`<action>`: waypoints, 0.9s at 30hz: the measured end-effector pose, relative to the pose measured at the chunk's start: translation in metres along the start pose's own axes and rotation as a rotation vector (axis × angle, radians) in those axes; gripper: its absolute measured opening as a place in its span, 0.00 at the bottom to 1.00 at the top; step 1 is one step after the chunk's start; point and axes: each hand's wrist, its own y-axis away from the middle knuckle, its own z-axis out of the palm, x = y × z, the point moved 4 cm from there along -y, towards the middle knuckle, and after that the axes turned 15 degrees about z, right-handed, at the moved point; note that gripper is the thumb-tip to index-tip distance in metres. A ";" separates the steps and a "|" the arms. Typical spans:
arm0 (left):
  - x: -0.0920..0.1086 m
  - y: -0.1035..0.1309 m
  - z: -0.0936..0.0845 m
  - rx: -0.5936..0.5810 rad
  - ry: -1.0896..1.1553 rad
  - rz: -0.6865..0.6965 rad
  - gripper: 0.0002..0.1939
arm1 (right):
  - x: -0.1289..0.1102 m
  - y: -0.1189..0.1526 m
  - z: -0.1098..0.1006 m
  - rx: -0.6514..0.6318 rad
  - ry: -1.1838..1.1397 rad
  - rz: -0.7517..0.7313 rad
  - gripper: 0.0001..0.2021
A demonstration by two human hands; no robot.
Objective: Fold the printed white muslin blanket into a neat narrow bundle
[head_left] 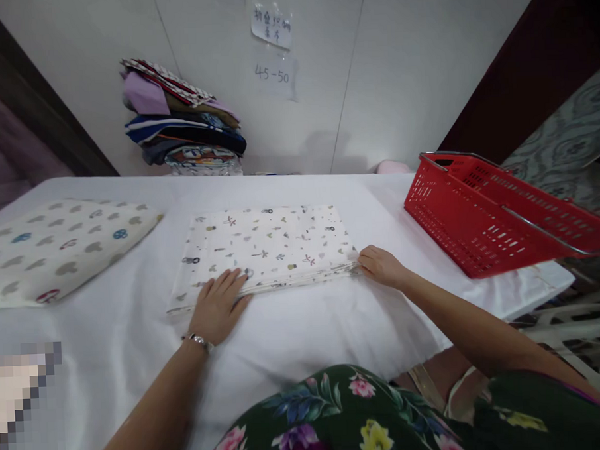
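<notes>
A folded white cloth (271,243) with small printed figures lies flat on the white-covered table (305,344), its layered edge toward me. My left hand (218,307), with a bracelet at the wrist, rests on the front left part of the cloth, fingers spread. At the front right corner, my right hand (378,265) has its fingers closed on the cloth's edge. The thumb of that hand is mostly hidden.
To the left lies another white cloth (82,241) with grey mouse-head shapes. A red basket (458,211) with metal handles stands at the right. Stacked folded fabrics (183,124) rise at the back left by the wall, under paper signs (271,27).
</notes>
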 end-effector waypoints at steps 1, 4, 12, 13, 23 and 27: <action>0.000 0.000 0.000 0.001 0.003 0.000 0.26 | 0.000 0.002 -0.001 0.015 -0.008 -0.001 0.08; 0.001 0.000 -0.001 0.010 0.016 0.005 0.26 | -0.001 0.010 0.001 0.015 -0.040 -0.004 0.09; 0.001 0.001 -0.001 -0.008 0.043 -0.021 0.25 | -0.002 0.015 0.008 -0.020 -0.070 0.041 0.09; 0.002 0.002 -0.001 -0.001 0.052 -0.015 0.25 | -0.003 0.015 0.007 -0.026 -0.060 0.062 0.08; -0.020 0.034 -0.028 0.106 0.024 -0.225 0.19 | -0.061 0.000 0.020 0.096 -0.214 -0.069 0.31; -0.051 0.070 -0.041 0.154 0.071 -0.542 0.20 | -0.066 0.001 0.048 0.091 -0.186 -0.064 0.32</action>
